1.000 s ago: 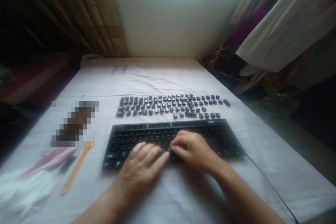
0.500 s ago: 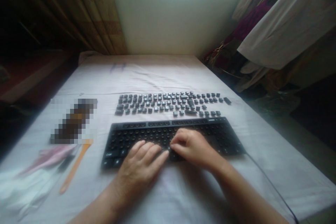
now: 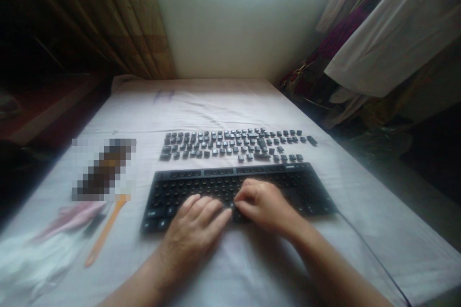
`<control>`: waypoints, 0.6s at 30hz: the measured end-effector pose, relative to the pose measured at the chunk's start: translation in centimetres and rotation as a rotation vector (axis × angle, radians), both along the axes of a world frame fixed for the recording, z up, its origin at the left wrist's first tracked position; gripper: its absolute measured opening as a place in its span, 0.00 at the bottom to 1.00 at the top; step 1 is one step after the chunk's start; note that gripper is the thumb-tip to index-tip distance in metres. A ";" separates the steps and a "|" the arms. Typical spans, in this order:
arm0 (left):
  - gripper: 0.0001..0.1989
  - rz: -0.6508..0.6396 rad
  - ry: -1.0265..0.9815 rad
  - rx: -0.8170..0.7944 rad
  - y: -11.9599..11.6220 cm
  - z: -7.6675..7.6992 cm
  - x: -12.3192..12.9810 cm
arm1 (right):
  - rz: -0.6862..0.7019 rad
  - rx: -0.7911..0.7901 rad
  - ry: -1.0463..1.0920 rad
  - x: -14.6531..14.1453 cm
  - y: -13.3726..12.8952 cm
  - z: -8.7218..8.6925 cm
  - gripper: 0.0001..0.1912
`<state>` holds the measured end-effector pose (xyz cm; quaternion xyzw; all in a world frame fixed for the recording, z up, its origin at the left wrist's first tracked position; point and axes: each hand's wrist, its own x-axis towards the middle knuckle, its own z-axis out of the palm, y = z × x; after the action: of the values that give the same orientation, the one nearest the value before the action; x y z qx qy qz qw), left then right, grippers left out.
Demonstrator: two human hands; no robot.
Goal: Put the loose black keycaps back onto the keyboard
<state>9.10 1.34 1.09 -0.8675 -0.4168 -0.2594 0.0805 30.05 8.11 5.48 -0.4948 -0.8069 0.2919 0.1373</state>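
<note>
A black computer keyboard (image 3: 288,189) lies on the white cloth, with most of its keycaps off and a few left at its lower left. My left hand (image 3: 200,220) rests on its front part, fingers stretched out and the thumb near the bottom middle keys. Beside that thumb, my right hand (image 3: 262,204) has its thumb and index finger pinched together low over the keyboard. Whatever is between those fingertips is too small or hidden to make out. Loose black keycaps (image 3: 225,144) lie in rows just behind the keyboard.
On the left lie an orange-handled tool (image 3: 104,235), a pink cloth (image 3: 74,218), a white cloth (image 3: 43,259) and a blurred-out item (image 3: 104,168). The keyboard's cable (image 3: 374,254) runs off to the lower right. Clothes (image 3: 374,48) hang at the right.
The view has tilted slightly, so the scene sits a little lower. Both hands keep nearly the same place and pose on the keyboard.
</note>
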 end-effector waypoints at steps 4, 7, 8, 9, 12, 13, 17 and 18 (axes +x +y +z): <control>0.14 0.001 0.016 0.017 -0.1 -0.1 -0.1 | -0.002 -0.015 0.035 0.2 0.2 0.1 0.10; 0.15 0.011 0.014 0.015 -0.1 -0.1 -0.1 | 0.011 -0.032 0.129 0.7 0.4 -0.1 0.09; 0.15 0.011 0.010 0.011 -0.1 -0.1 -0.1 | 0.014 -0.040 0.169 0.9 0.4 -0.2 0.09; 0.15 0.010 0.006 0.008 -0.1 -0.2 -0.1 | 0.018 -0.050 0.208 1.1 0.5 -0.3 0.08; 0.15 0.003 -0.001 0.010 -0.1 -0.2 0.0 | 0.025 -0.089 0.290 1.6 0.7 -0.5 0.07; 0.15 0.003 0.001 0.015 -0.1 -0.2 0.0 | 0.025 -0.100 0.307 1.7 0.7 -0.5 0.07; 0.14 0.015 0.024 0.036 -0.1 -0.3 -0.1 | 0.032 -0.137 0.362 2.0 0.9 -0.5 0.07; 0.15 0.014 0.027 0.040 0.0 -0.2 -0.2 | 0.034 -0.149 0.379 2.1 1.0 -0.5 0.07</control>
<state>8.95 1.29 0.85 -0.8662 -0.4165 -0.2552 0.1056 32.16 9.06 5.00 -0.4262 -0.7511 0.4408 0.2446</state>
